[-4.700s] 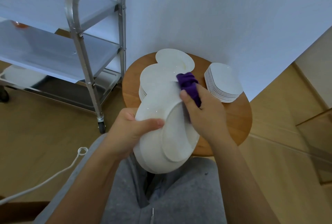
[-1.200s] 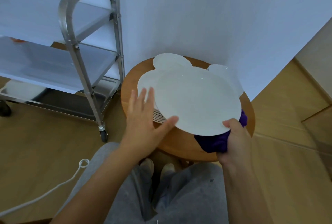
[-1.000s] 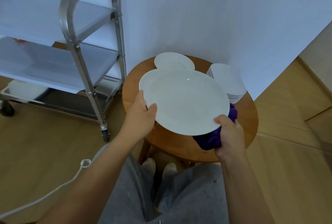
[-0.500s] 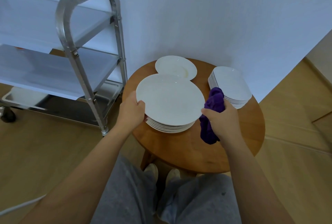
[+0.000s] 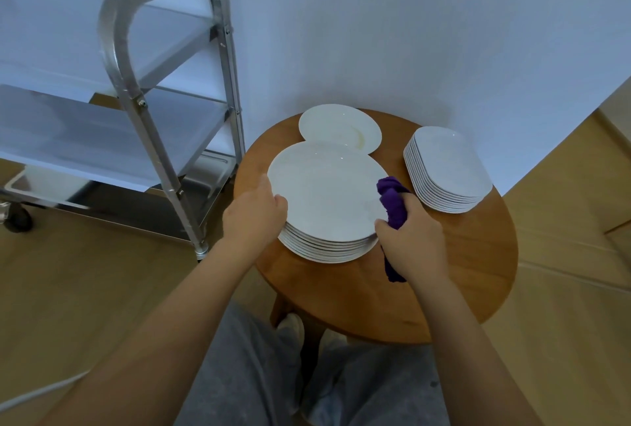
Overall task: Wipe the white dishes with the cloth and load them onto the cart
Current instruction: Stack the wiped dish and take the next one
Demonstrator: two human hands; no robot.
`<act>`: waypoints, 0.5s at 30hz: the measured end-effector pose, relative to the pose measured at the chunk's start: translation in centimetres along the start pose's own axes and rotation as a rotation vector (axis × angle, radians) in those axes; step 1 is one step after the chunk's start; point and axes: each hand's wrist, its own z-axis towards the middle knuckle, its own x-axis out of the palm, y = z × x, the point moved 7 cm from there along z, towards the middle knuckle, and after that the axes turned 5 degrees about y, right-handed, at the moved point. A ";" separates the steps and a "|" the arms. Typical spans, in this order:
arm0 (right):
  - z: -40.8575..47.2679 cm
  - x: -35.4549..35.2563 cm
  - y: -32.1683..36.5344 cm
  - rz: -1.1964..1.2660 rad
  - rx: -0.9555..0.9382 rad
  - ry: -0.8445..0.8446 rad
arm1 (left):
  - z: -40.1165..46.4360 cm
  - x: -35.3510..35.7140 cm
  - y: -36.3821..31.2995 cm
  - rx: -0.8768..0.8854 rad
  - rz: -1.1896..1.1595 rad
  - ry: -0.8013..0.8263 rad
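Change: both hands have shifted down the stack's near rim since half a second ago; the plate lies on top.
Left hand [image 5: 254,217]: curled on the stack's left edge, thumb on the top plate.
Right hand [image 5: 413,241]: grips the cloth [image 5: 392,203], thumb on the right rim.
Stack [image 5: 327,207]: round, glossy white plates on the table [image 5: 461,272].
Table: round, wooden; also holds one small plate [image 5: 339,127] and a squarish stack [image 5: 447,169].
Cart [image 5: 164,91]: steel, left of the table; its shelves are blurred.
Writing: none legible.
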 end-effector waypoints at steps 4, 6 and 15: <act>0.6 -0.6 -0.8 0.071 0.034 0.003 | 1.1 -0.8 0.2 0.014 0.033 0.001; 1.2 -1.6 -0.8 0.061 0.008 -0.059 | 2.6 -1.3 0.1 0.008 -0.009 0.008; 9.5 -1.6 2.1 -0.322 -0.101 -0.095 | 12.5 0.0 -2.7 -0.049 -0.303 0.109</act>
